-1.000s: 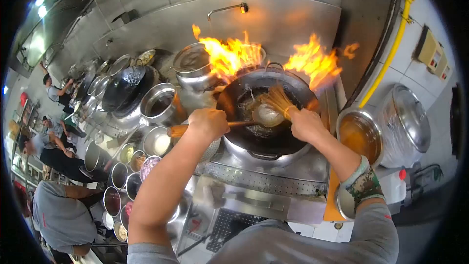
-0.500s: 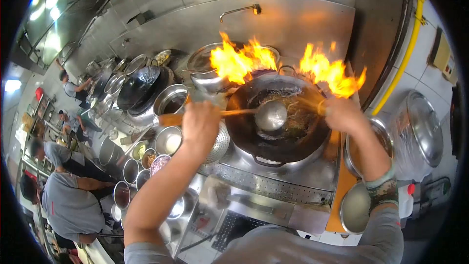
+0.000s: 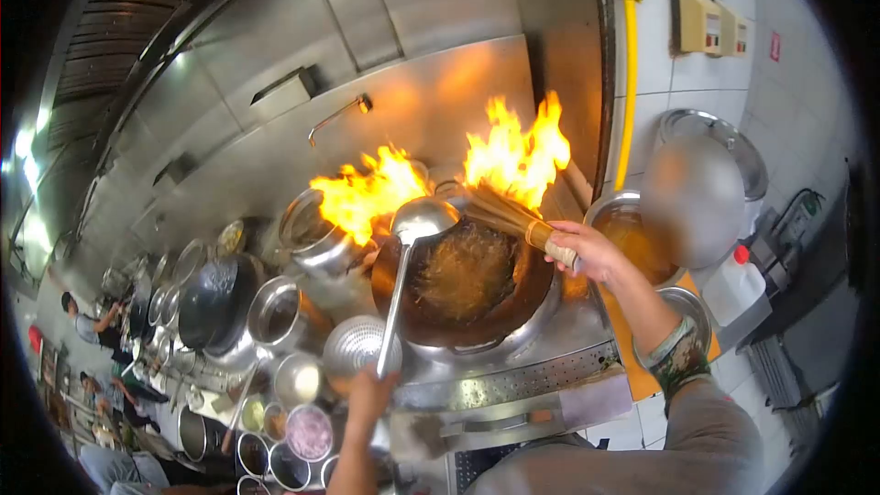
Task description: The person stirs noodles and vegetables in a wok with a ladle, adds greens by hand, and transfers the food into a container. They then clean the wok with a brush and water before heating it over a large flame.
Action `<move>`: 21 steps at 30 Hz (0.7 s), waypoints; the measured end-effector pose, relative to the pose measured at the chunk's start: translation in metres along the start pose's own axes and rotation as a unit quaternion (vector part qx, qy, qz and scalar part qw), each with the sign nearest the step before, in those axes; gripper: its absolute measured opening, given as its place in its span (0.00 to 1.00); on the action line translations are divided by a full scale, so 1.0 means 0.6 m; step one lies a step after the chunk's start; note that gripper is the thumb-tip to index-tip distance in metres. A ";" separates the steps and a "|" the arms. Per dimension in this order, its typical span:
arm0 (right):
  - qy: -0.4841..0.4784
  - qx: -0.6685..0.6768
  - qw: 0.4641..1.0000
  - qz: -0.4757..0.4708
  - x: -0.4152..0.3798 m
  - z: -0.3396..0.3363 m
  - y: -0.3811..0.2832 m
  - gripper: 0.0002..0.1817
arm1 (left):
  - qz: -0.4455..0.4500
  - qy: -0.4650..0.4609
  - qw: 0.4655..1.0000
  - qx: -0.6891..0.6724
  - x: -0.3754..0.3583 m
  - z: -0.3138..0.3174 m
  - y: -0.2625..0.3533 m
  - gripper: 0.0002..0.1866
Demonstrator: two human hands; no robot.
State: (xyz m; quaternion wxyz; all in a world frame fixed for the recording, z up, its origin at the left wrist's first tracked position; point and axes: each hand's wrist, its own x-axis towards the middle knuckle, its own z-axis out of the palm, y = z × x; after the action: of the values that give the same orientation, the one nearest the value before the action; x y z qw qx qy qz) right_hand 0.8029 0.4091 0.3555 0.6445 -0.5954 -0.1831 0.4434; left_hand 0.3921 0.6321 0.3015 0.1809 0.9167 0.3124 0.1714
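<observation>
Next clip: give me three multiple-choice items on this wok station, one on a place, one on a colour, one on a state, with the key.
1. Where is the ladle's bowl?
A. raised at the wok's far rim
B. in a seasoning bowl
C. on the floor

2. What colour is the pipe on the tiled wall?
A. blue
B. yellow
C. black

3. What does the right hand hold?
A. nothing
B. a pot lid
C. the bamboo brush

Key: 1 A, the ladle's bowl sits up by the flames; 2 B, it runs yellow down the wall; 3 C, its fingers wrap the brush handle while the left hand grips the ladle's handle.
</observation>
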 end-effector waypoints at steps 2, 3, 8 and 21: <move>-0.012 0.016 1.000 0.008 -0.025 0.024 -0.008 0.29 | -0.189 -0.043 0.931 -0.308 0.011 -0.003 0.058 0.14; -0.033 0.034 0.999 0.025 -0.038 0.027 -0.009 0.29 | -0.182 -0.052 0.931 -0.311 0.023 -0.009 0.086 0.14; 0.062 0.122 0.990 -0.015 -0.107 -0.059 -0.004 0.28 | -0.190 -0.225 0.849 -0.440 0.054 -0.037 0.208 0.12; 0.107 0.093 0.955 -0.260 -0.343 -0.095 -0.086 0.35 | -0.152 -0.342 0.789 -0.487 0.112 0.273 0.570 0.16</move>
State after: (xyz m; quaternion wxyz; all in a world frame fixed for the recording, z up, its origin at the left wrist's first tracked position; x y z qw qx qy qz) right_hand 0.7534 0.2173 0.4511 0.8058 -0.5088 -0.2194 0.2089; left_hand 0.6866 0.3849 0.3218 0.7218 0.6466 0.2411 -0.0535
